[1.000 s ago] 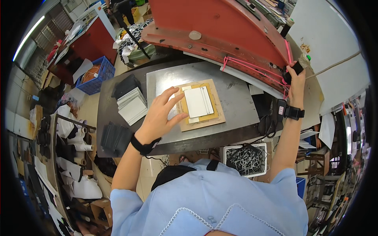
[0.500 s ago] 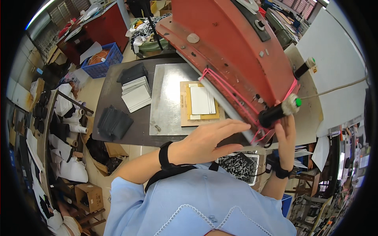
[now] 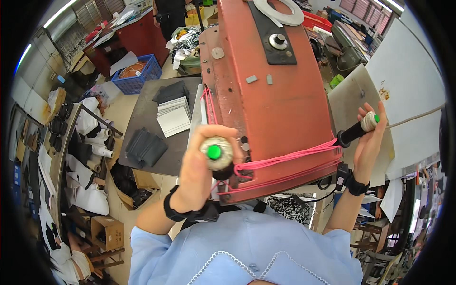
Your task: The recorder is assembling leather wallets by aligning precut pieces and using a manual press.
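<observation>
A large red press arm (image 3: 285, 104) with a rounded front extends over the worktable. At its near left corner, my left hand (image 3: 194, 173) wraps round an upright handle whose pale wrapped top carries a green button (image 3: 214, 152). On the right side, a black handle (image 3: 350, 135) slants outward, its wrapped end also capped in green. My right hand (image 3: 370, 147) is round that wrapped end, its fingers behind the handle and one digit stretched up beside the button. Pink cord (image 3: 294, 154) runs across the arm's front between the handles.
Left of the arm, the dark table (image 3: 147, 111) bears a stack of white sheets (image 3: 173, 116) and black pieces (image 3: 146, 147). A blue crate (image 3: 137, 76) stands on the floor beyond. A roll of pale tape (image 3: 289, 15) lies atop the arm. Metal pieces (image 3: 289, 209) sit below.
The red arm has swung left over the pale plate and yellow-framed piece, hiding them. My left hand has taken hold of the left handle; my right hand has moved up and right.
</observation>
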The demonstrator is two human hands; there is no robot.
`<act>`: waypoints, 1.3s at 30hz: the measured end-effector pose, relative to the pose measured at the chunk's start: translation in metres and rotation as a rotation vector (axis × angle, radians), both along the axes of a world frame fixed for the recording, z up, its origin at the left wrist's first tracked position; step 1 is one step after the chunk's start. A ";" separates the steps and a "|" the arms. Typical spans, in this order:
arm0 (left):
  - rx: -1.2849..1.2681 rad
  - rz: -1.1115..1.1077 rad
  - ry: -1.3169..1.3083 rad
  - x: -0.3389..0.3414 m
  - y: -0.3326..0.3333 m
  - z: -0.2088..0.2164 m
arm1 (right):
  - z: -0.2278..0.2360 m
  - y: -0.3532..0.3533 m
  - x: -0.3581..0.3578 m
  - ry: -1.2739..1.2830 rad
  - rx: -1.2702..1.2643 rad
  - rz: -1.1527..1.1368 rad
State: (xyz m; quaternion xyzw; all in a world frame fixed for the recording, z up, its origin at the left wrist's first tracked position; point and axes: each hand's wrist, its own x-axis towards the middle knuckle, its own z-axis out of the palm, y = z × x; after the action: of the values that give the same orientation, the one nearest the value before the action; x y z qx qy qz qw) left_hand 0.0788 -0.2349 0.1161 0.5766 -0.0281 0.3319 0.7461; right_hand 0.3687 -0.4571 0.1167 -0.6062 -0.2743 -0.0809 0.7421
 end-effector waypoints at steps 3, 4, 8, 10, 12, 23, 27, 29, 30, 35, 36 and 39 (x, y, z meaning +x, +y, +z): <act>0.048 0.153 0.124 -0.014 0.013 0.007 | 0.005 0.008 -0.004 0.016 0.005 0.028; -0.025 0.186 0.151 -0.016 0.014 0.012 | 0.009 0.012 -0.009 0.076 0.038 0.067; -0.064 0.238 0.201 -0.022 0.023 0.019 | 0.007 0.007 -0.009 0.171 0.074 0.262; -0.051 0.278 0.221 -0.021 0.023 0.019 | 0.004 0.006 -0.011 0.176 0.077 0.303; -0.043 0.320 0.229 -0.022 0.023 0.013 | 0.003 0.015 -0.019 0.196 0.112 0.279; -0.050 0.218 0.169 -0.027 0.034 -0.020 | -0.024 0.014 -0.021 0.203 0.128 0.242; -0.178 0.181 0.113 -0.028 0.027 -0.011 | -0.021 0.016 -0.018 0.191 0.157 0.249; -0.105 0.175 0.098 -0.027 0.026 -0.011 | -0.018 0.016 -0.016 0.178 0.151 0.251; -0.070 0.173 0.090 -0.028 0.026 -0.011 | -0.017 0.015 -0.015 0.167 0.146 0.250; -0.019 0.014 0.070 -0.011 0.009 -0.006 | -0.010 0.001 0.020 0.155 0.134 0.241; 0.029 -0.036 0.054 -0.006 0.006 -0.009 | -0.010 -0.011 0.037 0.134 0.114 0.350; 0.187 -0.221 0.051 0.015 -0.007 -0.013 | -0.002 -0.017 0.065 0.141 0.014 -0.073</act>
State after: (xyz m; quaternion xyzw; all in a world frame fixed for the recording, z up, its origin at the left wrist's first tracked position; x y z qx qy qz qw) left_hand 0.0937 -0.2423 0.1029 0.6451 -0.1035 0.2289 0.7216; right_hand 0.4340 -0.4742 0.1144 -0.6149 -0.1984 -0.0667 0.7603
